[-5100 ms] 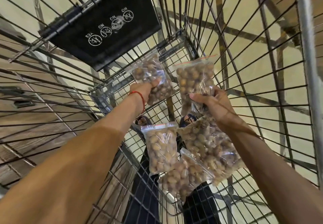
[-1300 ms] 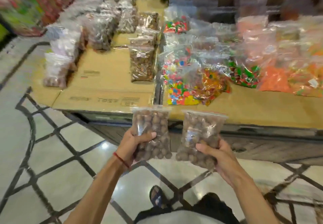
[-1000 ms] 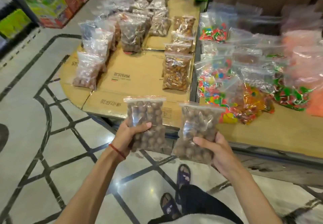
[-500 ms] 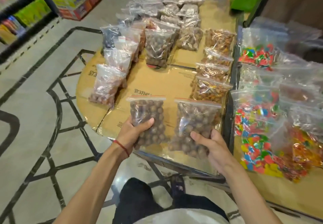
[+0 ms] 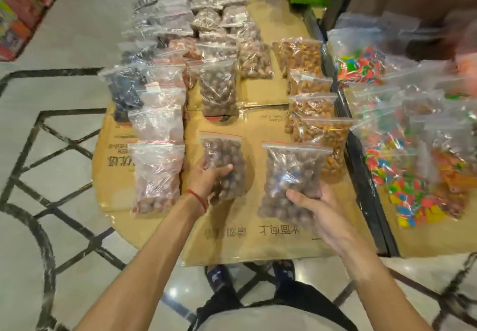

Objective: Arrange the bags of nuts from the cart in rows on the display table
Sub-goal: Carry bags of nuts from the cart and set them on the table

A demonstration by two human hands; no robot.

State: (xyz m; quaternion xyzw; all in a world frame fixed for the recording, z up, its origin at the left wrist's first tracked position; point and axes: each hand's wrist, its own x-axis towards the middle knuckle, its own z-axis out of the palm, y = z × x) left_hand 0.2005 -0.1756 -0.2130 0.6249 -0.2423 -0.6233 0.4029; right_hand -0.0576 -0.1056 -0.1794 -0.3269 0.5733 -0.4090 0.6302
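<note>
My left hand [image 5: 206, 179] grips a clear zip bag of round brown nuts [image 5: 224, 160] by its lower half. My right hand [image 5: 318, 208] grips a second, larger bag of the same nuts [image 5: 293, 176] from below. Both bags hover just above the near end of the cardboard-covered display table [image 5: 258, 243]. Straight beyond the left bag lies a matching bag of brown nuts [image 5: 219, 89] at the front of the middle row. The cart is out of view.
A row of pale nut bags [image 5: 157, 176] runs along the table's left side, and orange-brown nut bags [image 5: 313, 124] line its right. An adjoining table on the right holds bags of coloured candy [image 5: 418, 196]. Tiled floor lies to the left; my feet stand at the table's near edge.
I lifted the two bags out of the cart and carried them to the table. Over the last second they moved forward from above the floor to above the table's near end.
</note>
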